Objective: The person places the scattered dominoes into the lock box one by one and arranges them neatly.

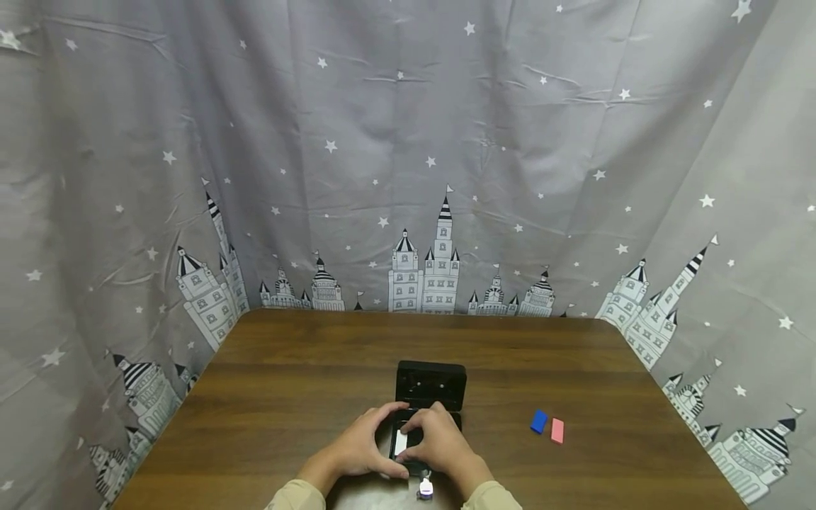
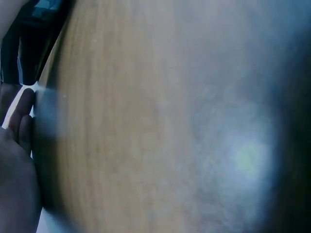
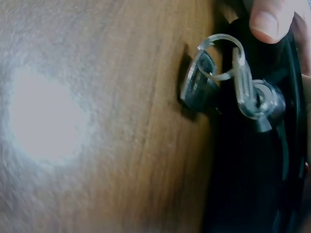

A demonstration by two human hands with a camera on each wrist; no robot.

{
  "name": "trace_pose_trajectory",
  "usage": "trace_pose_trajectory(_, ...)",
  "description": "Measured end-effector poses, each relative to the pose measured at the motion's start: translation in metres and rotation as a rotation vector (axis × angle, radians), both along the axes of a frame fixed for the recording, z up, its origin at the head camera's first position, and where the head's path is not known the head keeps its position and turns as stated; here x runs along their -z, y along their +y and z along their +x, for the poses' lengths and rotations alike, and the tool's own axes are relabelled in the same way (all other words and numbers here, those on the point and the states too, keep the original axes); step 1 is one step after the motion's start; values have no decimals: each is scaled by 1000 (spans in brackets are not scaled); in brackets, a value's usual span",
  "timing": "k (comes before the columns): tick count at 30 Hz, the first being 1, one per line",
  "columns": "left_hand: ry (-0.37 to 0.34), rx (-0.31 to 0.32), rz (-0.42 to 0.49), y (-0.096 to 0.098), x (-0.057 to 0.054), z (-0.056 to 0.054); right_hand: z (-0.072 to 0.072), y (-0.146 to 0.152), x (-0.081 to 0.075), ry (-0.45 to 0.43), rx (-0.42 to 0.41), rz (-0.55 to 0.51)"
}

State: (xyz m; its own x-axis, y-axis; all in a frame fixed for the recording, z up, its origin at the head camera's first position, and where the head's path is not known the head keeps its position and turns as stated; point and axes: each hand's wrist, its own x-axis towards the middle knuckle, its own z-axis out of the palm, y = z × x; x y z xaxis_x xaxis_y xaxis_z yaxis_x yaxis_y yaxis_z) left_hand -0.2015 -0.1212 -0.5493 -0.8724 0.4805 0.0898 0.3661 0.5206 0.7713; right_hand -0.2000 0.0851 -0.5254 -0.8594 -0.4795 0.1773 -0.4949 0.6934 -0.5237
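Note:
A small black lockable box point(image 1: 431, 384) stands on the table with its lid raised toward the back. My left hand point(image 1: 358, 443) grips the box from its left side, thumb at the front corner and index finger toward the hinge. Over the open box, my right hand point(image 1: 444, 445) pinches a white block point(image 1: 401, 442) by its two ends between thumb and index finger. The block lies at the left part of the box's inside; my right hand hides much of the rest. From the lock at the front, a key point(image 3: 244, 87) sticks out with a ring point(image 3: 224, 38) and a tag point(image 3: 199, 85).
To the right of the box, a blue block point(image 1: 538, 422) and a pink block point(image 1: 557, 431) lie side by side on the brown wooden table point(image 1: 306, 375). A grey curtain point(image 1: 357, 177) with stars and castles hangs behind the table and along both sides.

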Motion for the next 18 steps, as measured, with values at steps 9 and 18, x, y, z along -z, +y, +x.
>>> trace_pose_trajectory(9, 4, -6, -3, 2, 0, 1, 0, -3, 5, -5, 21, -39)
trace_pose_trajectory(18, 4, -14, -5, 0, 0, 2, 1, 2, 3, -55, 34, -169)
